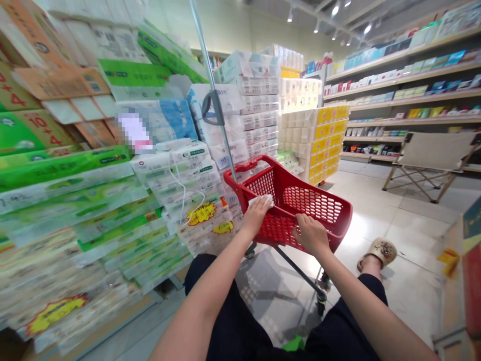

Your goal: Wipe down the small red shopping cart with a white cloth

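A red plastic shopping cart (pixel 340 220) with a perforated basket stands right in front of me, on a metal frame with small wheels. My left hand (pixel 257 213) lies over the near rim at its left part, pressing a white folded wipe (pixel 267 199) against the red plastic. Whether the wipe is paper or fabric I cannot tell. Further right along the same rim, my right hand (pixel 311 234) is closed around the edge, fingers curled over it. The cart's raised handle (pixel 246 166) is at the basket's left end, beside a tall metal pole.
Stacked tissue packs (pixel 124 200) rise on the left, with yellow price tags. The metal pole (pixel 225 140) carries a grey grip. Yellow-and-white packs (pixel 326 145) stand behind the cart. A folding chair (pixel 434 153) and stocked shelves (pixel 406 95) are at right; a box (pixel 468 265) is near right.
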Tool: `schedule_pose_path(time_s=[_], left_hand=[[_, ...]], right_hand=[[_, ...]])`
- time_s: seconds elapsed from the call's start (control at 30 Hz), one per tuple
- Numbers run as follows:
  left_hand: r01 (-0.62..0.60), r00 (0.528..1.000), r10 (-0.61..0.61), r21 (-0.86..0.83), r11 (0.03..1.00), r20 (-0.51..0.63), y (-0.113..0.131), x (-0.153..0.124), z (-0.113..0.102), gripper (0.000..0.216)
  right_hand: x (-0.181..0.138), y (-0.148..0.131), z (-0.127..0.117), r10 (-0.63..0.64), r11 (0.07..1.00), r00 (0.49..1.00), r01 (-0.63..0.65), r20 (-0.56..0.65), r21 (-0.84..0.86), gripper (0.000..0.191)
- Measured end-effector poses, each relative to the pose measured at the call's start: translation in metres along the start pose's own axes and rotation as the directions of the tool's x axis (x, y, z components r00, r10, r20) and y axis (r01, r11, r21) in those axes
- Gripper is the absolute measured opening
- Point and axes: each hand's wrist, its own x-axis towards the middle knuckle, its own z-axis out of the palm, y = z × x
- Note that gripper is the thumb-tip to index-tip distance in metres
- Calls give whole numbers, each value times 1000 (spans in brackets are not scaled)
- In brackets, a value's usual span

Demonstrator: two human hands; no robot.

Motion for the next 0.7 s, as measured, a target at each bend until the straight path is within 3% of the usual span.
schedule_pose_path(time_s=[0.1, 0.23, 0.37, 0.53, 0.6, 0.7], left_hand=[[42, 999, -43, -33, 999, -32, 13, -6, 7, 57], [-99, 995, 97, -70, 993, -35, 39, -15, 16, 59], [-235, 972, 235, -59, 970, -2, 22, -7, 9, 54], [-21, 1000, 20, -49, 999, -16, -16, 12, -5, 47], [23, 999, -25, -56, 998, -21, -10, 10, -5, 48], [-19, 999, 17, -75, 997, -31, 17, -4, 3, 52]], right_hand=[[-1, -2, -1, -7, 1000, 1000, 7, -6, 0, 29], [-2, -2, -4, -7, 1000, 1000, 7, -6, -1, 23], [-1, -2, -7, -15, 1000, 1000, 15, 1, 3, 23], [-1, -5, -6, -16, 1000, 1000, 16, 7, 5, 26], [-2, -6, -6, -19, 1000, 1000, 19, 6, 6, 27], [-3, -8, -7, -14, 1000, 1000, 14, 5, 5, 25]])
